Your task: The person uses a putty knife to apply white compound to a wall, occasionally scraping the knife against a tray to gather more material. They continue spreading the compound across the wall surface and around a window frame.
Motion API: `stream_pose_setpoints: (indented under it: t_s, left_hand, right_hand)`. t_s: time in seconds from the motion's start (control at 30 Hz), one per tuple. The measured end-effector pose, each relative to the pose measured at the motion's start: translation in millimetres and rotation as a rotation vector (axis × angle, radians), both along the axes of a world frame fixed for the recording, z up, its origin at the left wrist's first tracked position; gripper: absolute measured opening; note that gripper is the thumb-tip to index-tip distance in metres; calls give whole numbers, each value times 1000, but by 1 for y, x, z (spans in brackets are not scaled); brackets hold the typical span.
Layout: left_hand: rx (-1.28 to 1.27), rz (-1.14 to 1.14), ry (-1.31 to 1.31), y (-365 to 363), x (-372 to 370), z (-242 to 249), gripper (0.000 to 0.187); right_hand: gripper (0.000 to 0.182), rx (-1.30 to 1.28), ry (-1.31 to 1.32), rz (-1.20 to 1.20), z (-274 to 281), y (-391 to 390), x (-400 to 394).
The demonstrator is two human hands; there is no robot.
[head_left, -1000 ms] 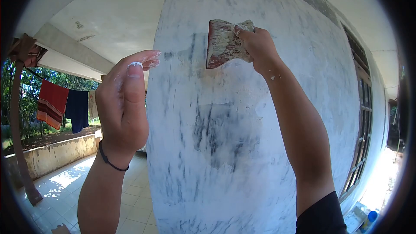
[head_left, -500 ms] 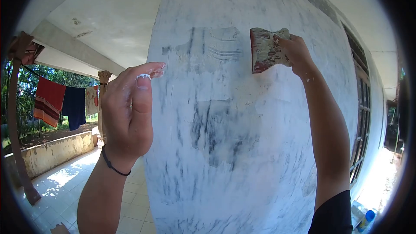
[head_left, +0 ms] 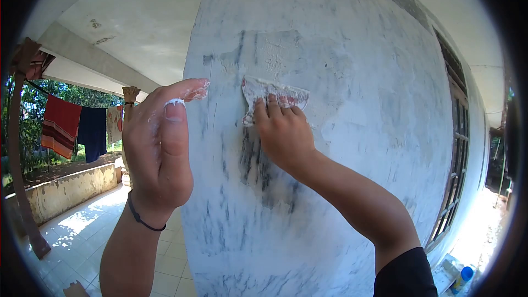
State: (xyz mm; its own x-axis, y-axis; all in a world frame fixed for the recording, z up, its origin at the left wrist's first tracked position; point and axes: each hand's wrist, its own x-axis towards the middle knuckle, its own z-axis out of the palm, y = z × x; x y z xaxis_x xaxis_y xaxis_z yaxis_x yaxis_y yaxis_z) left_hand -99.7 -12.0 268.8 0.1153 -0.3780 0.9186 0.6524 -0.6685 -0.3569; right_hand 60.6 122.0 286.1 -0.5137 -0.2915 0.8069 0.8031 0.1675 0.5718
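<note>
One flat scraper (putty-caked) pressed by right hand on streaky wall.

daylight bright | sharp focus | fisheye bend, dark corners

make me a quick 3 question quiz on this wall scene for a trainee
1. True or false: the right hand presses the scraper flat against the pillar.
2. What do the left hand fingertips touch? A) the scraper B) the pillar's edge C) the hanging cloths
3. Fill in: the left wrist wears a thin black ____.

Key: 1 true; 2 B; 3 band
</note>
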Motion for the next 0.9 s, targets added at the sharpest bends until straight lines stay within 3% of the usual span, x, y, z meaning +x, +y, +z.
stream_pose_setpoints:
  t_s: [0.13,0.23,0.3,0.43,0.47,0.53,0.57,0.63,0.83,0.9]
  left_hand:
    - [-146,84,7,-12,-2,-4,46]
    - [-122,156,50,-12,-3,-1,46]
    - [19,10,2,-5,-2,3,36]
    - [19,-6,-27,-5,-3,1,36]
    - [21,17,-19,-5,-5,0,36]
    - [26,41,-9,-4,-7,-1,36]
    - [22,24,-17,-5,-8,-2,37]
    - [18,3,-30,-5,-11,-3,37]
    - [-3,-9,-37,-11,-5,2,36]
    - [29,35,5,-11,-5,7,35]
  right_hand:
    - [29,-17,-154,94,-31,-27,13]
    - [22,-161,-166,254,-15,-53,26]
    - [24,-149,-181,401,16,-63,29]
    - [22,109,-7,292,96,-48,26]
    - [22,108,-8,295,105,-42,23]
    - [22,-105,96,16,114,-28,18]
    - [22,-162,80,-73,101,-19,13]
    - [23,107,21,-56,61,11,5]
    - [25,168,-227,-103,-31,-30,7]
    - [21,-58,-313,91,-34,-50,12]
